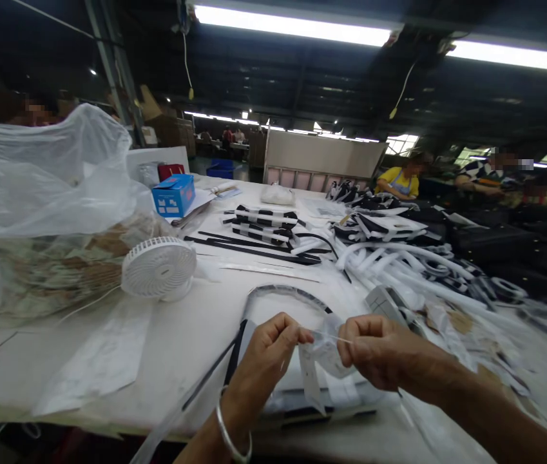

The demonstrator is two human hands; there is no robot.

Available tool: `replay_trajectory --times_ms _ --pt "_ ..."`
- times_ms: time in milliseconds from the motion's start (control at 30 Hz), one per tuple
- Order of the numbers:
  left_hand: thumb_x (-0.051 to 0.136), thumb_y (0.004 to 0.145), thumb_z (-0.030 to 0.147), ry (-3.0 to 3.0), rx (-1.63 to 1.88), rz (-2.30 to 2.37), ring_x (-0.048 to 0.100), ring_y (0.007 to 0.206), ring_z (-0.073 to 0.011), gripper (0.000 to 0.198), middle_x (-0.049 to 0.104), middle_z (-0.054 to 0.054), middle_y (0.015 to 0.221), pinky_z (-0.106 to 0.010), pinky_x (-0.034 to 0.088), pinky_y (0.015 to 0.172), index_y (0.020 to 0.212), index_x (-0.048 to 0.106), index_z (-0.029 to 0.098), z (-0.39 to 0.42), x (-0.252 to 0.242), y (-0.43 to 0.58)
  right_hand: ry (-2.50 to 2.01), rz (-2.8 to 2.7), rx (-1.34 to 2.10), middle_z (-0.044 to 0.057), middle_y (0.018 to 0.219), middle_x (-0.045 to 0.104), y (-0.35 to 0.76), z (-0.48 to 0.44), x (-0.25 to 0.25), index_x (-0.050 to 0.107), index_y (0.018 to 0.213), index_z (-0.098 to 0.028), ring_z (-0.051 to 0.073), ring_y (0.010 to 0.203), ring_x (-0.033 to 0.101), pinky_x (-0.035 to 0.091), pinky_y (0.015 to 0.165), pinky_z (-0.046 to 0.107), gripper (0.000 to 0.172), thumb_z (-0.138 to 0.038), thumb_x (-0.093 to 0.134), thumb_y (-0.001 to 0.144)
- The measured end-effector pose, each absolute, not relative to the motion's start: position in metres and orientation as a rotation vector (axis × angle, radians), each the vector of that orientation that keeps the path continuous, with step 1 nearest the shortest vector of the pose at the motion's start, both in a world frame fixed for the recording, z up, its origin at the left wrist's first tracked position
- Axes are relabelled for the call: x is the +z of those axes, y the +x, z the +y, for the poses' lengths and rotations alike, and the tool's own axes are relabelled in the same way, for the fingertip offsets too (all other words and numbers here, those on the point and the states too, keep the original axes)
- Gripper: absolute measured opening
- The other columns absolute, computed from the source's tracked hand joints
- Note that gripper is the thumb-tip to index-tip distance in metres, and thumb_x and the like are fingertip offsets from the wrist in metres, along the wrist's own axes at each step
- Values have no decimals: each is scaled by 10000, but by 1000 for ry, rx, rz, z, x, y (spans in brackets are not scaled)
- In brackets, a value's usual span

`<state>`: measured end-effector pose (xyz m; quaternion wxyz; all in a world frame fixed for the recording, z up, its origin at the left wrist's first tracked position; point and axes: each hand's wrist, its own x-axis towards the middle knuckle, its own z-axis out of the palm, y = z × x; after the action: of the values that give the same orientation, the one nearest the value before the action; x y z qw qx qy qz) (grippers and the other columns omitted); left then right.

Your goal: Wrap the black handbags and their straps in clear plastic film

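A thin, clear string (pixel 330 336) is stretched between my two hands. My left hand (pixel 270 351), with a silver bangle at the wrist, pinches one end, and my right hand (pixel 374 351) grips the other. Just under my left fingertips hangs a white tag (pixel 310 380). Between the hands is a small crumpled piece of clear plastic (pixel 334 357) with faint print. Below them lies a white and black bag (pixel 292 380), partly hidden by my hands. Its arched handle (pixel 287 290), wrapped in plastic, curves away from me.
To the left stand a white fan (pixel 160 267) and a large clear plastic sack (pixel 51 174). A blue box (pixel 173 195) is farther back. Black strips (pixel 254 248) lie mid-table. White straps (pixel 389 264) heap up on the right, near a grey device (pixel 389 306). A person in yellow (pixel 401 182) works beyond.
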<state>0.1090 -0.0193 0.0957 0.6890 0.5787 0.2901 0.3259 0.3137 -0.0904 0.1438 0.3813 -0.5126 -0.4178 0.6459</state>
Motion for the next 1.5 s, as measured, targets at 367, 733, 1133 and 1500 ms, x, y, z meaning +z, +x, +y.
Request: replay_trajectory --times_ms 367,733,1133,1500 --pt "713 758 474 1413 580 257 578 971 -225 431 645 -59 1029 -332 406 894 1052 625 172 -29 87 103 -1186 -981 1650 34 713 686 291 -94 133 591 965 -161 93 422 579 412 349 154 286 -402 674 837" --pt "669 765 314 1466 448 431 560 845 -173 226 646 -25 889 -273 418 795 930 686 160 -30 86 96 -1376 -1106 1642 28 722 689 292 -98 143 557 1079 -151 159 585 679 539 523 239 436 -382 752 765" --pt "484 915 449 1412 422 367 557 802 -160 371 631 -47 837 -277 415 802 815 643 128 -36 77 90 -1733 -1396 1263 18 594 682 294 -89 147 641 982 -145 149 519 650 528 469 216 312 -368 692 770" --pt "443 913 304 1773 594 816 550 735 -149 285 625 7 750 -244 365 682 751 649 192 -30 72 70 -1605 -1342 1579 93 874 726 304 -89 130 675 742 -159 196 746 674 519 607 267 266 -417 739 734"
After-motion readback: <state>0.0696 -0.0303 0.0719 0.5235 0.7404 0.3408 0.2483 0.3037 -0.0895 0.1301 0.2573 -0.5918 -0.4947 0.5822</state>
